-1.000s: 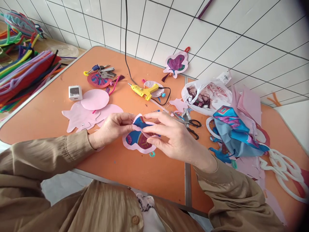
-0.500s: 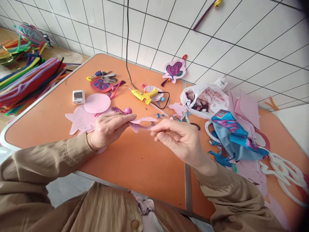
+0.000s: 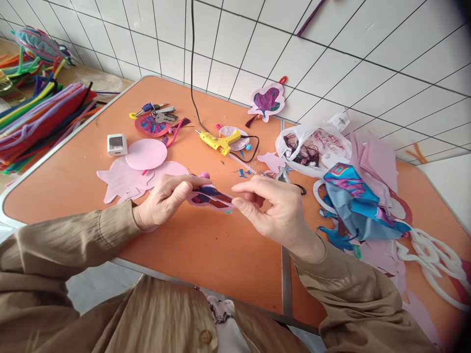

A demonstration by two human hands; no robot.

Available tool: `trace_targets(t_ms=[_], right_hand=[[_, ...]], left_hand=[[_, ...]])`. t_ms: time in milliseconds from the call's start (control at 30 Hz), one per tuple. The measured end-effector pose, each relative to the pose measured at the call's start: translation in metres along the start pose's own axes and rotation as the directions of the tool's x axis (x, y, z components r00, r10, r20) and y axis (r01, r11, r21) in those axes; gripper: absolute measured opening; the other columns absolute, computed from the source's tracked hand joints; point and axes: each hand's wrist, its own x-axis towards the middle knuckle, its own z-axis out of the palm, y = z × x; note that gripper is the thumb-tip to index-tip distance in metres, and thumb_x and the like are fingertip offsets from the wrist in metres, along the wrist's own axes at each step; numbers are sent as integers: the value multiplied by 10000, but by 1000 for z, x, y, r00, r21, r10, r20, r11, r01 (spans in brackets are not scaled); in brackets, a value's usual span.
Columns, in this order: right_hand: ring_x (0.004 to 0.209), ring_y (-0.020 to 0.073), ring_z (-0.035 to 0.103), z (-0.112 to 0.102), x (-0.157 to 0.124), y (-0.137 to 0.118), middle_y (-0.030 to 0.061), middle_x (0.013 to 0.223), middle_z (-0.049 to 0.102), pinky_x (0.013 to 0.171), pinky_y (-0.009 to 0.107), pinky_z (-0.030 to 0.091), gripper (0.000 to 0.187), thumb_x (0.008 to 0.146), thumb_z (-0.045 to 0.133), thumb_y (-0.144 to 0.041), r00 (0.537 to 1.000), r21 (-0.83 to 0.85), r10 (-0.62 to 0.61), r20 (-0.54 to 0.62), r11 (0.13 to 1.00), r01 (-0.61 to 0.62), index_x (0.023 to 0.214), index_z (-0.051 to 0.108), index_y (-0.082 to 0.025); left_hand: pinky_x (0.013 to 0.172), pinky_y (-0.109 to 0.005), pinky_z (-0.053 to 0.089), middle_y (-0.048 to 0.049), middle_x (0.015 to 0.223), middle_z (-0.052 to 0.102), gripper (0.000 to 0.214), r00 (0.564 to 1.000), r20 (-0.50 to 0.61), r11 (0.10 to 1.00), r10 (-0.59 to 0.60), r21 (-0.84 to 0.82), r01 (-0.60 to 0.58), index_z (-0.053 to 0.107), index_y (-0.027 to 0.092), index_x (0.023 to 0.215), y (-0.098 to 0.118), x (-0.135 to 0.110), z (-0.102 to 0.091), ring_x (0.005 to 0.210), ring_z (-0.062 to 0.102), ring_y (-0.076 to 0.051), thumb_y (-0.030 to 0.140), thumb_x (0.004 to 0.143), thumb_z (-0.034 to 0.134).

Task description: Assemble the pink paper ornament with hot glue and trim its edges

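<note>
- Pink-edged cutout [image 3: 211,201] over worktop [image 3: 221,264], nearly edge-on; left end hidden by left hand [image 3: 169,196], fingers gripping.
- Right hand [image 3: 270,206] at right edge; cannot tell whether pinching.
- Patterned face visible, unlike half-second earlier.

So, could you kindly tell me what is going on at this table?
The person's left hand holds a pink-edged piece with a blue and dark red middle, tilted almost edge-on to the camera. The right hand is at its other end; whether it grips there is hard to tell. Beyond them, a yellow glue gun lies on the orange table, with pink cutouts to the left and blue cloth to the right.
</note>
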Motion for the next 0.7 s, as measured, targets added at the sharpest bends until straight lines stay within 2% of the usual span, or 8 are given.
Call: trace_targets(t_ms=[67, 200, 367, 600, 700], right_hand=[[574, 120, 582, 2, -1, 0, -2, 688, 643, 541, 260, 486, 57, 941, 677, -251, 1000, -44, -29, -1, 999, 29, 937, 702, -201], [647, 142, 607, 6, -2, -1, 41, 794, 691, 608, 287, 512, 45, 931, 672, -185, 998, -116, -61, 7, 991, 62, 967, 698, -179], [761, 170, 660, 7, -1, -2, 57, 865, 718, 684, 307, 534, 103, 920, 704, -194, 997, -64, -2, 79, 998, 7, 1019, 697, -166], [888, 213, 708, 11, -6, -5, 98, 1005, 736, 748, 332, 577, 288, 883, 717, -163, 988, -48, 32, 150, 999, -25, 1168, 676, -147], [852, 210, 702, 10, -3, -2, 90, 988, 729, 727, 341, 582, 296, 908, 721, -293, 986, -8, 20, 165, 1000, -19, 1170, 681, -160]], left_hand=[[900, -385, 602, -129, 950, 816, 616, 993, -43, 991, -112, -75, 108, 796, 144, 1038, 2, 1, 4, 956, 773, -263, 642, 1018, 433], [714, -316, 569, -79, 807, 772, 575, 956, -48, 942, -289, -190, 275, 801, 139, 934, 4, 6, 9, 765, 707, -208, 673, 936, 588], [644, -261, 492, -19, 707, 694, 502, 917, -7, 885, -400, -265, 384, 755, 158, 774, 5, 10, 10, 690, 622, -151, 643, 881, 685], [721, -249, 488, -23, 779, 719, 327, 857, 85, 770, -509, -401, 497, 768, 157, 800, 5, 10, 9, 746, 630, -140, 480, 831, 808], [694, -239, 470, -16, 755, 697, 313, 847, 107, 744, -521, -430, 511, 768, 154, 771, 4, 10, 10, 708, 596, -121, 458, 840, 798]])
